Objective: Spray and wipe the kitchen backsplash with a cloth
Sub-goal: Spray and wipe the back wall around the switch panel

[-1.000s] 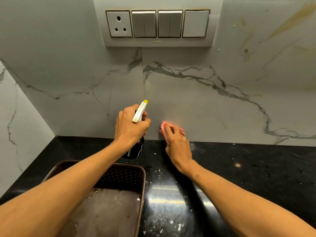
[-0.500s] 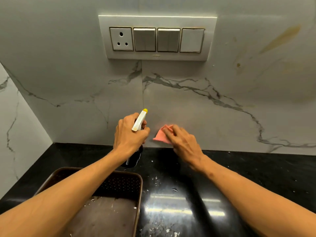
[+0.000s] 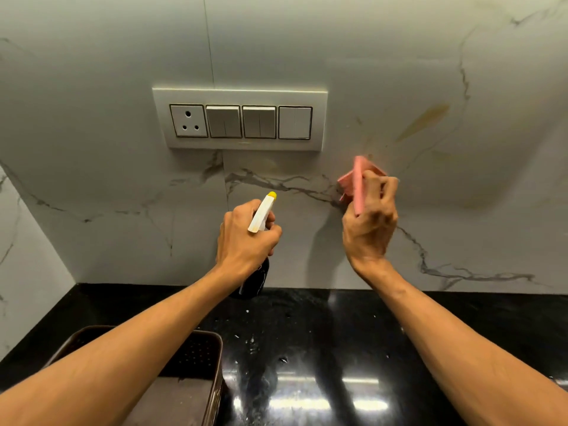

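The person is wiping the marble backsplash (image 3: 461, 216) with a pink cloth (image 3: 356, 186). The work seems only partly done, because a brownish streak (image 3: 421, 123) is showing higher up, to the right of the cloth. To do this step well, the person is probably needing a flatter cloth, firm pressure and overlapping passes toward that streak, while keeping wetness away from the switch plate (image 3: 239, 118) (it is carrying an open socket). The right hand (image 3: 368, 232) is holding the cloth bunched, its fingers (image 3: 385, 189) curled tightly round it, with one folded edge standing up. The cloth is lying at the wall just below and right of the switch plate, though it cannot be told whether it is really pressing on the tile. The left hand (image 3: 242, 241) is gripping the spray bottle (image 3: 261, 215) at its neck, fingers wrapped closely round it, and the nozzle is pointing at the wall above the black countertop (image 3: 368, 333).
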